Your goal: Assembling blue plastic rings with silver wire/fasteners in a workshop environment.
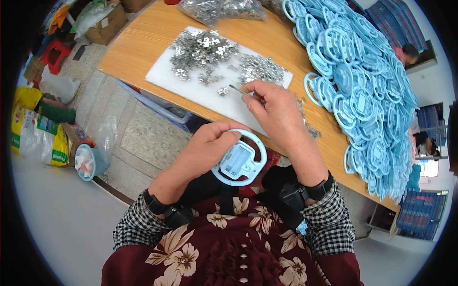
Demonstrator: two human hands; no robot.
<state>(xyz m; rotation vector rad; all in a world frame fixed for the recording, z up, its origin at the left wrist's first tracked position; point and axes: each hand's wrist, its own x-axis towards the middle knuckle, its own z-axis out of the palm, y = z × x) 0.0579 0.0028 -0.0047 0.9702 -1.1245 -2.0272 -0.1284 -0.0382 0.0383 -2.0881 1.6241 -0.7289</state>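
Observation:
My left hand point(207, 145) is closed on the rim of a light blue plastic part point(249, 170), shaped like a small steering wheel with a rectangular recess in its middle. It is held above my lap, by the table's near edge. In my right hand point(279, 112) a slim metal tool point(237, 89) is pinched between thumb and fingers. Its tip points left, just above a few small shiny metal pieces point(223, 91) on a white foam mat point(162, 71). Larger heaps of metal clips point(198, 50) and small metal pieces point(261, 69) lie farther back on the mat.
A tall pile of light blue wheel-shaped parts point(353, 90) covers the table's right side. Clear bags of metal pieces point(241, 8) sit at the back of the wooden table point(131, 52). On the floor at left stand a blue bin point(90, 162) and a red stool point(55, 56).

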